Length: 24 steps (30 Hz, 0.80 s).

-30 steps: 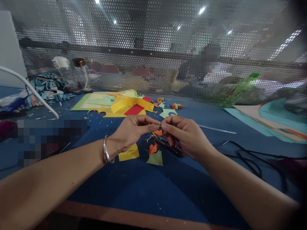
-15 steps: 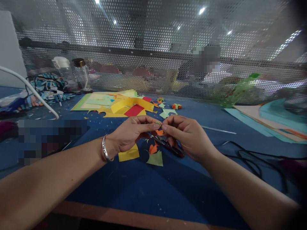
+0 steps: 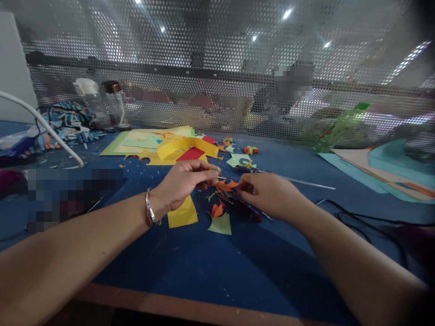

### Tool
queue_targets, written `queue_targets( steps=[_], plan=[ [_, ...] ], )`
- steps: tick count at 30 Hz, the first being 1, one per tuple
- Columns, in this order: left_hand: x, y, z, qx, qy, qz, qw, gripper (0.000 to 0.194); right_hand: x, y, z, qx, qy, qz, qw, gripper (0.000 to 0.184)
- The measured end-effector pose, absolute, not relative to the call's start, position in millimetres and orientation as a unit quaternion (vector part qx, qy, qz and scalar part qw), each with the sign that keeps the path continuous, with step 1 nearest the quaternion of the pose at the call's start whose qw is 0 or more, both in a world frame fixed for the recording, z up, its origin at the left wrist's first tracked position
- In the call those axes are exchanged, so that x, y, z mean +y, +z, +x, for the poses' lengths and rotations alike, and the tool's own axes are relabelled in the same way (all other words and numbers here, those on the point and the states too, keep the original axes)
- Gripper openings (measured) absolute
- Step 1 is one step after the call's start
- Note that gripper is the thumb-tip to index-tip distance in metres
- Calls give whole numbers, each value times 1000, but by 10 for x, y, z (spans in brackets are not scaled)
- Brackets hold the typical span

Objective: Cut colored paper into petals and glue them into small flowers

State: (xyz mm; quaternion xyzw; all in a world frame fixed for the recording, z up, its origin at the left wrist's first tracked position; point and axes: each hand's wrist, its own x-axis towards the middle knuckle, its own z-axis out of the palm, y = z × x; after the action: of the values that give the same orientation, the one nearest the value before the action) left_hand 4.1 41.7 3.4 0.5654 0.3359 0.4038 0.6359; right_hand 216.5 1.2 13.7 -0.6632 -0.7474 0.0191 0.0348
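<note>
My left hand, with a silver bracelet on the wrist, is closed. Its thumb and index finger pinch a small rolled piece of green paper, mostly covered by the fingertips. My right hand is low over the table with its fingers curled; what they hold, if anything, is hidden. Beneath and beside those fingers lie an orange paper scrap and dark red-handled scissors, partly covered. Nearer to me are a yellow paper piece, a smaller orange scrap and a pale green cut piece.
Behind my hands lie yellow paper sheets and a red paper piece. An orange-and-green paper flower sits nearby. A metal ruler, black cable, green bottle and blue sheets are to the right. Bottles stand back left.
My right hand has parted from my left hand and dropped toward the scissors and orange scrap. My left hand keeps its pinch, shifted slightly left.
</note>
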Motion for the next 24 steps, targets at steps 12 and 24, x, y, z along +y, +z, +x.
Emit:
queue_targets(
  steps=[12, 24],
  plan=[
    [368, 72, 42, 336, 394, 588, 622, 17, 41, 107, 2223, -732, 49, -678, -38, 1],
    [370, 67, 22, 316, 387, 572, 650, 13, 67, 104, 2236, -724, 52, -684, -66, 5]
  ],
)
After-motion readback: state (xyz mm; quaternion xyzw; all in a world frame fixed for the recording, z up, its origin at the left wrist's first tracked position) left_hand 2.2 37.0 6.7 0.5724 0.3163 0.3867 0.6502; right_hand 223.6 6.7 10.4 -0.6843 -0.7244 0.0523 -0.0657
